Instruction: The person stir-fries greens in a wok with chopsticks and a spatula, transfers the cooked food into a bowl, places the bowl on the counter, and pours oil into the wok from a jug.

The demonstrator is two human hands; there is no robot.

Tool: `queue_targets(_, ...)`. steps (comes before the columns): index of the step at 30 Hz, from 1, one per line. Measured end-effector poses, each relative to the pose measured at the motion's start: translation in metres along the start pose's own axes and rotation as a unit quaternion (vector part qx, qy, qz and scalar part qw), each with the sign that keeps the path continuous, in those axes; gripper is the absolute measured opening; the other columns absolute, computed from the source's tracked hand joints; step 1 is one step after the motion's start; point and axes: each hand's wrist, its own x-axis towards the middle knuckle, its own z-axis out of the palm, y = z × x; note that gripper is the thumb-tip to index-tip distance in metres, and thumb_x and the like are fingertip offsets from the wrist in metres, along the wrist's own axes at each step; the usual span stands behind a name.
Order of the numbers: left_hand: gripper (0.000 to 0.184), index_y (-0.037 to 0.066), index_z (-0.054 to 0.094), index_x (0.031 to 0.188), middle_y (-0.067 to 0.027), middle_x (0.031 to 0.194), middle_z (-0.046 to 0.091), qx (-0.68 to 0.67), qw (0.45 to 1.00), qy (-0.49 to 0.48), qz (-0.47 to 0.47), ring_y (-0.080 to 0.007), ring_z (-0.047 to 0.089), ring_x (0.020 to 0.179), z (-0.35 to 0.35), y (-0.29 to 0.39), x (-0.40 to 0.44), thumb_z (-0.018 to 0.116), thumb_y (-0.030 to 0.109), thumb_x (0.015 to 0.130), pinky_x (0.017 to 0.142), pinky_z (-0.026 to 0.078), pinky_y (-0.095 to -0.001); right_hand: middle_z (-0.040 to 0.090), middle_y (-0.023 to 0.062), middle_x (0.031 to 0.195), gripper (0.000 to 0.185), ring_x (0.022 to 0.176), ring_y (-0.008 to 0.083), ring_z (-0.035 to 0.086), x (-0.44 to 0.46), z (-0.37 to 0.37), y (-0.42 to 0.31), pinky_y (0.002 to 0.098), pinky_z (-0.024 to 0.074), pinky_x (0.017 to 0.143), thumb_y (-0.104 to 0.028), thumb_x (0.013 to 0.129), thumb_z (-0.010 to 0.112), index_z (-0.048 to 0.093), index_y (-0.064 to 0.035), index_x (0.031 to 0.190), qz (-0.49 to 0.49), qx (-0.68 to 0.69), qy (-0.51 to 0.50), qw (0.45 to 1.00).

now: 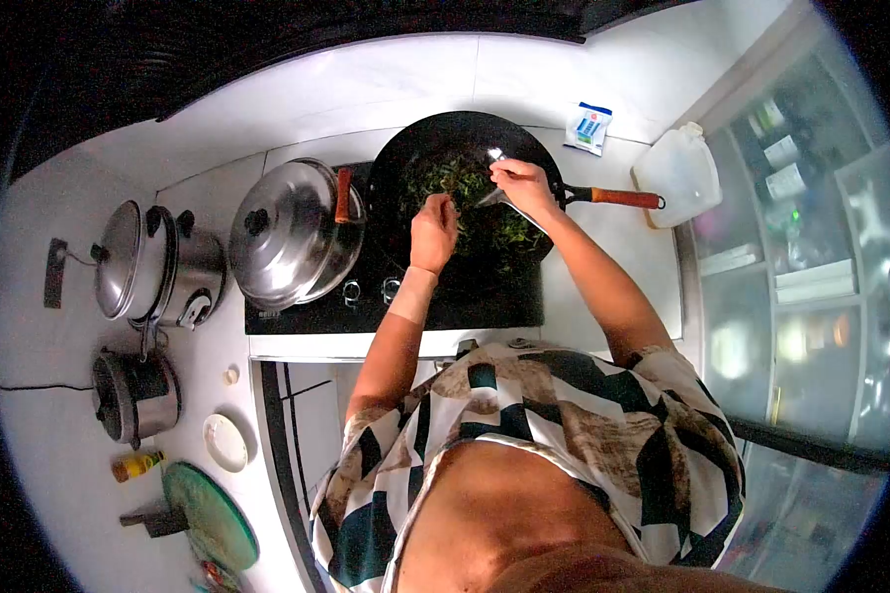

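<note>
Right hand point(526, 188) is gripping a metal utensil point(493, 197), left hand point(433, 233) is hovering curled, contents unclear, and reaching over that wok point(455, 126) is possibly inviting burns!

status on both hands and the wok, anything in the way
Left hand over wok, fingers curled, grip unclear. Right hand gripping metal utensil. Greens in wok. Lidded steel pot alongside, not blocking either hand.

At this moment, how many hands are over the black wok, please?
2: the left hand above the wok's left part, and the right hand above its right part.
</note>
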Motion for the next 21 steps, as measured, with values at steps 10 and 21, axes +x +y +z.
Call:
queue_targets(10,0.013,0.0,0.054,0.096,-0.0238,0.083,0.061,0.053,0.997,-0.046,0.011,-0.0405,0.061,0.077,-0.001,-0.003,-0.01,0.054,0.008,0.086,0.065,0.049,-0.0435,0.066,0.0008,0.084,0.011,0.075,0.0072,0.06,0.004,0.007,-0.008,0.0212,0.0481,0.066,-0.005,0.082,0.064,0.067,-0.0036,0.093,0.04,0.04,-0.018,0.998)
queue_targets(21,0.014,-0.001,0.056,0.097,-0.0231,0.081,0.061,0.05,0.996,-0.079,0.014,-0.0403,0.061,0.074,-0.022,-0.001,-0.021,0.053,0.006,0.085,0.063,0.05,-0.0428,0.065,0.0039,0.078,0.01,0.073,0.0098,0.06,0.017,0.01,0.003,0.0227,0.0485,0.065,-0.008,0.084,0.062,0.067,-0.0037,0.091,0.065,0.063,-0.034,0.995)
